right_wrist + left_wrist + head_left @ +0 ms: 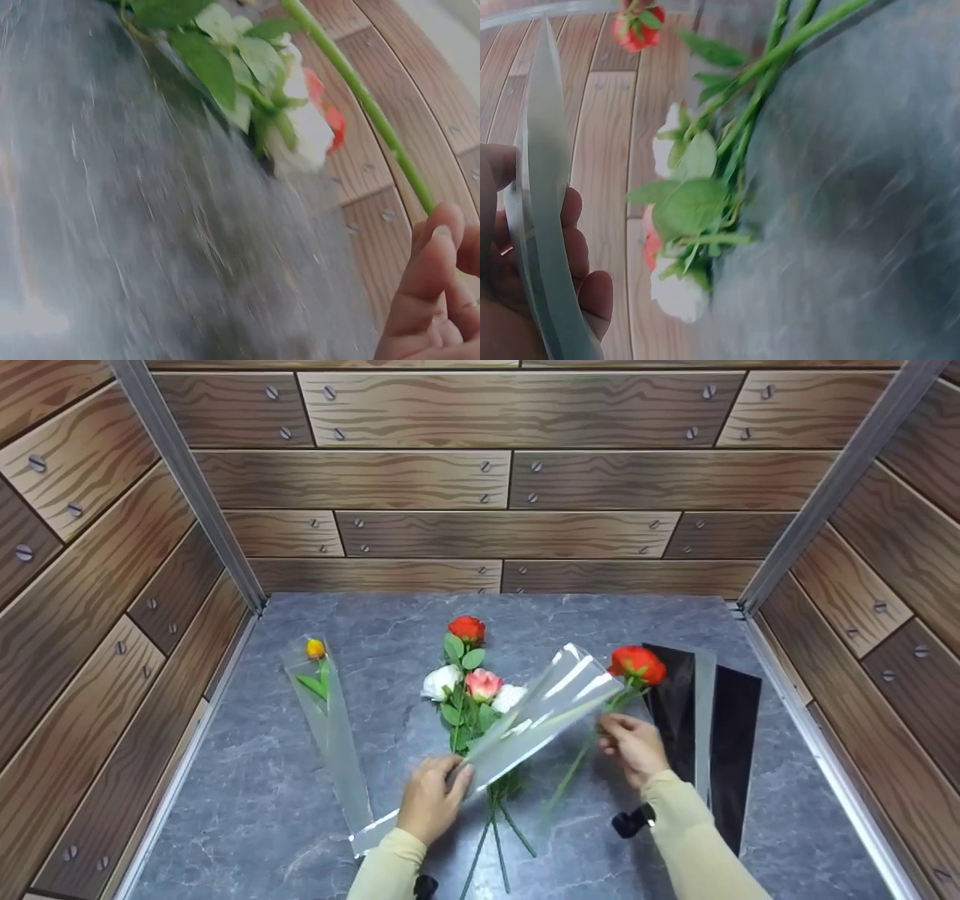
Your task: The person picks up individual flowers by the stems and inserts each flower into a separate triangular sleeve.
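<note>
My left hand (436, 799) pinches a clear plastic flower sleeve (536, 720) between thumb and fingers; in the left wrist view the sleeve (544, 150) rises edge-on from the grip. My right hand (634, 746) pinches the green stem (367, 101) of a red flower (637, 664), its bloom up and the stem slanting down to the left. The sleeve's wide end lies close to that bloom. Beneath the sleeve, on the tabletop, are several flowers: a red rose (466, 630), a pink flower (484, 684) and two white roses (441, 683), partly covered by the sleeve.
On the left, a yellow-orange tulip (315, 649) lies in another clear sleeve (341, 765). Black wrapping sheets (731, 742) with a pale strip lie at the right. Wood-patterned walls (517, 480) enclose the grey marbled table (247, 810) on three sides.
</note>
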### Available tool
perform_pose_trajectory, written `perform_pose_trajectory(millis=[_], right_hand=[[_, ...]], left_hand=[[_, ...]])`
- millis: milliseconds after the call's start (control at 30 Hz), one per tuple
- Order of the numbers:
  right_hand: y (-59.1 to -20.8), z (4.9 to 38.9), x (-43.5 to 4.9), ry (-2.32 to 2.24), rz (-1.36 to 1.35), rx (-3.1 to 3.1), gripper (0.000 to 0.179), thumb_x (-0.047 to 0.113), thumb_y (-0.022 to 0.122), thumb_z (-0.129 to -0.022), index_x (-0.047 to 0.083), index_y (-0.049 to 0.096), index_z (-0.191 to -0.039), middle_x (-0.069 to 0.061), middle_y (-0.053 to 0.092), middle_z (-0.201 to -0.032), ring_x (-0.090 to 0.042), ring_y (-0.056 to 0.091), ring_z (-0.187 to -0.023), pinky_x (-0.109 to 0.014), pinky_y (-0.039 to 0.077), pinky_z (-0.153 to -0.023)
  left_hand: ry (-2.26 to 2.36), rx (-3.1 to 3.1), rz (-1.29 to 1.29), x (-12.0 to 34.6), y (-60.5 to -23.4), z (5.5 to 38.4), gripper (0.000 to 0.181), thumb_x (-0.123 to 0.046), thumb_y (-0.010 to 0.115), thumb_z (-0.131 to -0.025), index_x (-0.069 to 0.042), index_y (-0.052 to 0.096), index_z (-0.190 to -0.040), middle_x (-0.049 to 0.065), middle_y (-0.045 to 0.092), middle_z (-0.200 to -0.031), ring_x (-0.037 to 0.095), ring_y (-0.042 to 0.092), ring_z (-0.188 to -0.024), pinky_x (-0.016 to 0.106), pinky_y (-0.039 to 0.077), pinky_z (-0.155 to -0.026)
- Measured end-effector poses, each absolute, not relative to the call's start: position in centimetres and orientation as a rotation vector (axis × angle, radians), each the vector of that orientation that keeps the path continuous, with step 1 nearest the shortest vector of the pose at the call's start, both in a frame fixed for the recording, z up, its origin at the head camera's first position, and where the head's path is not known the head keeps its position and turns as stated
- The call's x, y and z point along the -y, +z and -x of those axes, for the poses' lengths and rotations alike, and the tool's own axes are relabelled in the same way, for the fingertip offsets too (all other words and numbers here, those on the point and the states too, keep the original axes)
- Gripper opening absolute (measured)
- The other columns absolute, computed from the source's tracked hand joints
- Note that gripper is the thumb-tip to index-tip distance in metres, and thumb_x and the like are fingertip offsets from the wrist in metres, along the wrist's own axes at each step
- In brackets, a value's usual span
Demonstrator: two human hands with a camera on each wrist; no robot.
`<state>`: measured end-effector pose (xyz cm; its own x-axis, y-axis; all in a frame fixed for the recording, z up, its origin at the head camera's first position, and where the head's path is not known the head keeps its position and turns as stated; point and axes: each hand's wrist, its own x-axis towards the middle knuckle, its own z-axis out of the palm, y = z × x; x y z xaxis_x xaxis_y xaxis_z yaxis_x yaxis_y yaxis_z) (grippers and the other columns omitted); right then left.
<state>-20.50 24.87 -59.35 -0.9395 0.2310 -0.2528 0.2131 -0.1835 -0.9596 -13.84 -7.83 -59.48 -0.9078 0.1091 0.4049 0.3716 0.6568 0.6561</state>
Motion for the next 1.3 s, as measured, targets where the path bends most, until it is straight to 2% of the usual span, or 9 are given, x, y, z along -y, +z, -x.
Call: perform_pose_trajectory(millis=[67, 167, 300, 500, 667, 767, 867, 1200, 1300], right_hand=[[-58.9, 20.3, -25.8, 2.314, 0.56, 2.001, 0.018, 0.007, 0.062, -0.092, -0.004, 0.063, -0.107, -0.001, 0.065, -0.076, -0.008, 0.056, -0.056, -0.018, 0.046, -0.05], [-58.3, 20.0, -27.0, 2.279, 0.568, 1.985, 0.007, 0.004, 0.061, -0.092, 0.004, 0.066, -0.098, 0.0, 0.064, -0.071, -0.008, 0.056, -0.055, -0.018, 0.046, -0.05], [-57.5, 19.6, -28.2, 2.262, 0.546, 1.918, 0.01, 0.004, 0.063, -0.091, 0.011, 0.069, -0.09, 0.001, 0.064, -0.07, -0.01, 0.056, -0.056, -0.019, 0.046, -0.05], [-55.7, 19.0, -29.5, 2.26, 0.506, 1.835, 0.011, 0.011, 0.067, -0.09, 0.018, 0.072, -0.085, 0.001, 0.066, -0.074, -0.008, 0.056, -0.056, -0.018, 0.046, -0.05], [-53.8, 19.0, -30.3, 2.271, 0.478, 1.75, 0.006, 0.01, 0.067, -0.09, 0.011, 0.073, -0.092, -0.003, 0.069, -0.077, -0.009, 0.057, -0.054, -0.018, 0.046, -0.048], [-52.6, 19.1, -30.8, 2.285, 0.446, 1.671, 0.012, 0.008, 0.067, -0.089, 0.002, 0.071, -0.098, -0.005, 0.069, -0.077, -0.01, 0.057, -0.053, -0.019, 0.046, -0.047], [-51.5, 19.3, -31.4, 2.294, 0.41, 1.606, 0.013, 0.007, 0.068, -0.088, -0.001, 0.071, -0.099, -0.006, 0.069, -0.076, -0.01, 0.057, -0.052, -0.019, 0.046, -0.046], [-49.7, 19.9, -33.6, 2.28, 0.411, 1.368, 0.006, 0.006, 0.07, -0.086, 0.0, 0.07, -0.089, -0.006, 0.067, -0.073, -0.012, 0.059, -0.049, -0.019, 0.046, -0.043], [-49.6, 19.9, -34.0, 2.274, 0.434, 1.316, 0.008, 0.006, 0.071, -0.085, 0.0, 0.07, -0.091, -0.006, 0.067, -0.074, -0.012, 0.059, -0.049, -0.02, 0.047, -0.044]], left_hand=[[-1.1, 2.558, 0.413, 7.5, -59.9, 13.6, 0.021, -0.032, 0.061, -0.094, -0.014, 0.07, -0.098, -0.003, 0.068, -0.089, 0.015, 0.06, -0.081, 0.035, 0.05, -0.073], [-1.072, 2.56, 0.459, 7.1, -60.5, 13.1, 0.021, -0.032, 0.062, -0.094, -0.013, 0.07, -0.098, -0.001, 0.069, -0.091, 0.016, 0.062, -0.083, 0.036, 0.051, -0.075], [-1.023, 2.564, 0.505, 7.0, -61.0, 12.4, 0.018, -0.031, 0.062, -0.093, -0.014, 0.069, -0.095, -0.002, 0.068, -0.09, 0.016, 0.062, -0.084, 0.037, 0.05, -0.076], [-0.943, 2.555, 0.571, 7.1, -61.2, 11.8, 0.014, -0.03, 0.063, -0.092, -0.017, 0.069, -0.09, -0.007, 0.066, -0.085, 0.015, 0.06, -0.08, 0.036, 0.047, -0.073], [-0.915, 2.514, 0.609, 7.1, -61.5, 11.6, 0.013, -0.029, 0.064, -0.092, -0.018, 0.068, -0.089, -0.008, 0.066, -0.085, 0.014, 0.06, -0.08, 0.035, 0.046, -0.072], [-0.916, 2.494, 0.627, 7.3, -61.6, 11.4, 0.013, -0.029, 0.064, -0.092, -0.017, 0.069, -0.09, -0.008, 0.066, -0.085, 0.013, 0.06, -0.081, 0.034, 0.046, -0.072], [-0.914, 2.469, 0.662, 7.5, -61.7, 11.3, 0.012, -0.028, 0.065, -0.092, -0.016, 0.069, -0.09, -0.008, 0.066, -0.085, 0.013, 0.06, -0.081, 0.034, 0.047, -0.073], [-0.888, 2.38, 0.776, 8.8, -61.4, 11.4, 0.008, -0.024, 0.068, -0.09, -0.016, 0.069, -0.09, -0.008, 0.066, -0.084, 0.011, 0.058, -0.076, 0.031, 0.047, -0.07], [-0.875, 2.406, 0.779, 9.1, -61.2, 11.4, 0.01, -0.026, 0.067, -0.09, -0.016, 0.069, -0.091, -0.008, 0.066, -0.085, 0.011, 0.058, -0.077, 0.031, 0.047, -0.071]])
